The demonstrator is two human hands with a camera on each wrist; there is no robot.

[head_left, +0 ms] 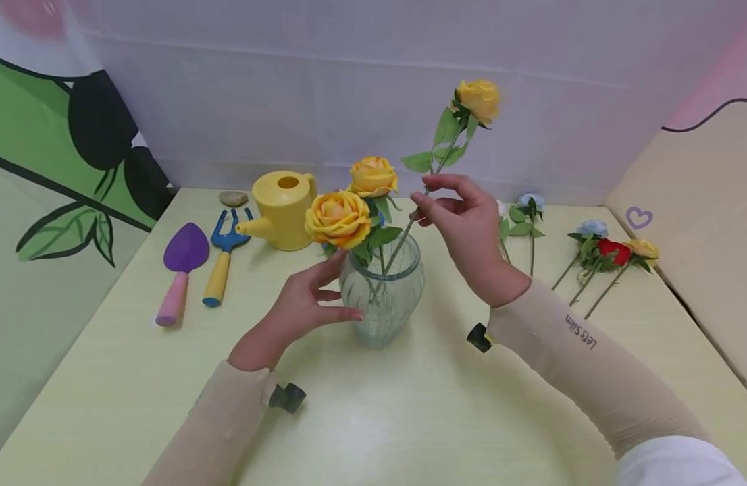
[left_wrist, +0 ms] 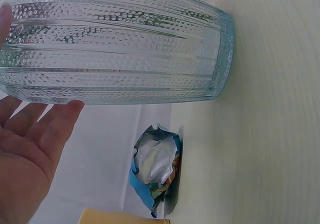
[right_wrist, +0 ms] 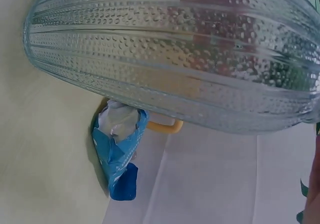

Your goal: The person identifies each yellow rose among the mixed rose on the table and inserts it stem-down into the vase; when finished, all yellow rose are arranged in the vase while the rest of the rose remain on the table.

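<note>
A ribbed clear glass vase [head_left: 382, 300] stands mid-table with two yellow roses [head_left: 339, 217] in it. My left hand [head_left: 336, 290] lies against the vase's left side, fingers straight and touching the glass. In the left wrist view the vase [left_wrist: 115, 49] fills the top, and the left hand [left_wrist: 30, 149] is flat beside it. My right hand [head_left: 423, 200] pinches the stem of a third yellow rose [head_left: 479, 100] above the vase mouth. That stem slants down into the vase. The right wrist view shows the vase [right_wrist: 175, 59] up close.
A yellow watering can [head_left: 285, 209], a purple trowel [head_left: 182, 270], a blue hand fork [head_left: 224, 256] and a stone [head_left: 234, 198] lie at the left. Several loose roses, pale blue [head_left: 530, 202], red [head_left: 616, 251] and yellow, lie at the right. A blue packet [left_wrist: 155, 171] sits behind the vase.
</note>
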